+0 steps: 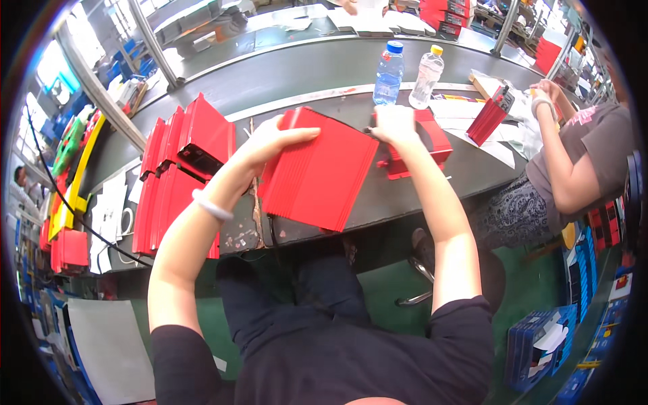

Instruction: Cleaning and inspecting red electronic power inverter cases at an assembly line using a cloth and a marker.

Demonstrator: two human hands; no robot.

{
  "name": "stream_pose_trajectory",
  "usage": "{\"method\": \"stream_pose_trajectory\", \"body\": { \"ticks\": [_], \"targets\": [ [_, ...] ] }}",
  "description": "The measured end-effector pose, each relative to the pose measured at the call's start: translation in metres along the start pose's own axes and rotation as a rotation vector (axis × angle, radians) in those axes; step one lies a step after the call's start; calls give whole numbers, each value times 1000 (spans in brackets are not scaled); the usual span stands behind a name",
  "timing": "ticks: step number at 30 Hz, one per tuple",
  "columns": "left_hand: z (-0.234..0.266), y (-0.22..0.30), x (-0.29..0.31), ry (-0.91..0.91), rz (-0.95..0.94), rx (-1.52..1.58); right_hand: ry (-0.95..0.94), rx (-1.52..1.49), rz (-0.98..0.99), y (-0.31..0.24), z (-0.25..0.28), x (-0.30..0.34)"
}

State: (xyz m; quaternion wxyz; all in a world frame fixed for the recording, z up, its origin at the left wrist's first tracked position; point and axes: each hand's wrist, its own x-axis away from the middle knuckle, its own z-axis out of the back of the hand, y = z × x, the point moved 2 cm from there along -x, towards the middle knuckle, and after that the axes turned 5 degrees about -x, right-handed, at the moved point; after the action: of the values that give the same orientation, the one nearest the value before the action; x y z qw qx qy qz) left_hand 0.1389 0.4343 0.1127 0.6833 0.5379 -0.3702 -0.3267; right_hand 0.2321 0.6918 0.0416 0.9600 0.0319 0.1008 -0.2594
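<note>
My left hand (280, 140) grips a red ribbed metal case (322, 177) by its left edge, thumb across the top. The case is tilted and held over the near edge of the bench. My right hand (395, 124) is closed just beyond the case's right side; a small dark bit shows at its fingers, too hidden to name. Beside and partly under that hand, a second red case (434, 140) rests on the bench. To the left of my left hand stand several red cases (174, 202), stacked in rows.
A blue-capped bottle (389, 75) and a yellow-capped bottle (427, 79) stand beyond my right hand. At right, a co-worker (574, 155) sits near another red case (487, 120) and papers. A conveyor belt (290, 71) runs behind the bench. Blue crates (536, 347) stand on the floor.
</note>
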Motion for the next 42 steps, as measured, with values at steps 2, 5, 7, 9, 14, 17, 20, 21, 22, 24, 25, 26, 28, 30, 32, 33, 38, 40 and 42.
{"method": "stream_pose_trajectory", "body": {
  "ticks": [2, 5, 7, 9, 14, 17, 20, 21, 22, 24, 25, 26, 28, 30, 32, 33, 38, 40, 42],
  "targets": [
    [-9, 6, -20, -61, 20, -100, 195, -166, -53, 25, 5, 18],
    [-5, -5, -52, -205, 131, -224, 215, -589, -95, 16, 44, 73],
    [2, -21, -86, -235, 145, -422, 206, -772, -97, 7, 54, 109],
    [-13, -10, -95, -434, 206, -419, 171, -938, -144, 3, 52, 143],
    [-31, -12, -121, -548, 208, -418, 97, -1036, -211, -6, 30, 199],
    [-40, -4, -129, -547, 223, -584, 24, -1125, -309, -3, 12, 222],
    [-47, -8, -137, -505, 190, -597, -20, -1195, -370, -1, 3, 233],
    [-46, -11, -140, -499, 171, -564, -31, -1197, -374, -2, 1, 235],
    [-42, -13, -146, -428, 195, -557, -10, -1198, -345, -4, 0, 233],
    [-46, -11, -145, -344, 174, -515, -9, -1199, -335, -3, -3, 237],
    [-47, -9, -143, -307, 137, -507, 8, -1223, -335, -2, -5, 237],
    [-46, -12, -149, -268, 252, -548, 30, -1248, -327, -3, -6, 235],
    [-43, -21, -153, -247, 142, -520, -4, -1253, -346, -4, -4, 234],
    [-47, -17, -151, -277, 159, -520, -41, -1205, -330, -4, -4, 233],
    [-48, -13, -148, -300, 168, -538, -36, -1207, -323, -5, -6, 232],
    [-49, -13, -148, -301, 172, -538, -25, -1206, -315, -6, -6, 231],
    [-44, -24, -159, -224, 163, -572, -13, -1220, -270, -15, -2, 228],
    [-35, -28, -164, -200, 100, -592, -38, -1216, -268, -20, 1, 227],
    [-34, -16, -160, -242, 56, -642, -61, -1278, -326, -19, 3, 230]
  ]
}}
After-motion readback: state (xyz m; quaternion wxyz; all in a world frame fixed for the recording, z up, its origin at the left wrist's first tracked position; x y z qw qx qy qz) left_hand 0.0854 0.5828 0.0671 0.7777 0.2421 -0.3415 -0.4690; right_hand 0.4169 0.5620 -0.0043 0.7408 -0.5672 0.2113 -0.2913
